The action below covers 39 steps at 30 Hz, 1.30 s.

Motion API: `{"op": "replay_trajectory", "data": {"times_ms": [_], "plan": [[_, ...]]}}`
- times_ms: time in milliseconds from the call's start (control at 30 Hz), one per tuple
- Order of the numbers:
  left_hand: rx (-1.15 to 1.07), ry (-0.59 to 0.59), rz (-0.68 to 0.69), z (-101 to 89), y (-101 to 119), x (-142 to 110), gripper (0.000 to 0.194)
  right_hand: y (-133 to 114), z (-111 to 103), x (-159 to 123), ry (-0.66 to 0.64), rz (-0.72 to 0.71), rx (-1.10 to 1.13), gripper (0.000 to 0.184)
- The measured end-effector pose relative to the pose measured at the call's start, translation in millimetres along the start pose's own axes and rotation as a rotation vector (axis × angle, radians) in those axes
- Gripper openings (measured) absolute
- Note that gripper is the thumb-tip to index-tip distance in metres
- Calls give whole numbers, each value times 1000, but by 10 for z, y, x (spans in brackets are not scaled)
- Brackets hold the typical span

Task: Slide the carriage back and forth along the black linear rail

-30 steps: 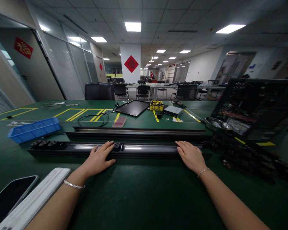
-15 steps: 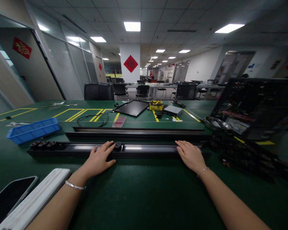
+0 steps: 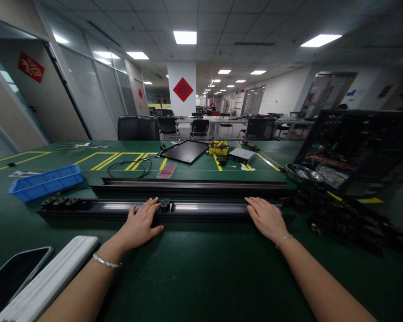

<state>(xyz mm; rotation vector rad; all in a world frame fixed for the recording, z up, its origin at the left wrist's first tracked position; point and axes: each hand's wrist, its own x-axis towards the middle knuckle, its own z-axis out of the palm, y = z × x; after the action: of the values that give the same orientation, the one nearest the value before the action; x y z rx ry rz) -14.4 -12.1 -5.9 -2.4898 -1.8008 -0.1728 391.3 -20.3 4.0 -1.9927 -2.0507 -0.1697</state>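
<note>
A long black channel rail (image 3: pixel 204 217) with a shiny inner strip lies across the green table in front of me. My left hand (image 3: pixel 137 228) rests over its left half, fingers stretched onto it and thumb apart on the near side. Beside those fingertips sits a small black block (image 3: pixel 164 205) inside the channel; whether they touch it is hard to tell. My right hand (image 3: pixel 266 219) lies with fingers extended on the rail's right part. Several small dark parts (image 3: pixel 65 203) stand in the rail's left end. A second black rail (image 3: pixel 195 184) runs parallel just behind.
To the left are a blue bin (image 3: pixel 47 182), a white bar-shaped object (image 3: pixel 53 277) and a phone (image 3: pixel 16 277). A dark flat panel (image 3: pixel 184 151), yellow box (image 3: pixel 218 147) and grey box (image 3: pixel 242 154) sit farther back. On the right are a metal bowl (image 3: pixel 304 174) and an open black case (image 3: pixel 356 147).
My left hand has shifted very slightly, its thumb a touch to the right. The right hand and both rails look the same.
</note>
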Motion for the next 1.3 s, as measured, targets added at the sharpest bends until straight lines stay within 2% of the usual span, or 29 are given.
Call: {"op": "replay_trajectory", "data": {"times_ms": [433, 1300], "plan": [[-31, -64, -27, -136, 94, -5, 63, 29, 38, 8, 19, -13, -20, 47], [-44, -86, -23, -140, 62, -1, 63, 31, 44, 9, 30, -18, -30, 46]]}}
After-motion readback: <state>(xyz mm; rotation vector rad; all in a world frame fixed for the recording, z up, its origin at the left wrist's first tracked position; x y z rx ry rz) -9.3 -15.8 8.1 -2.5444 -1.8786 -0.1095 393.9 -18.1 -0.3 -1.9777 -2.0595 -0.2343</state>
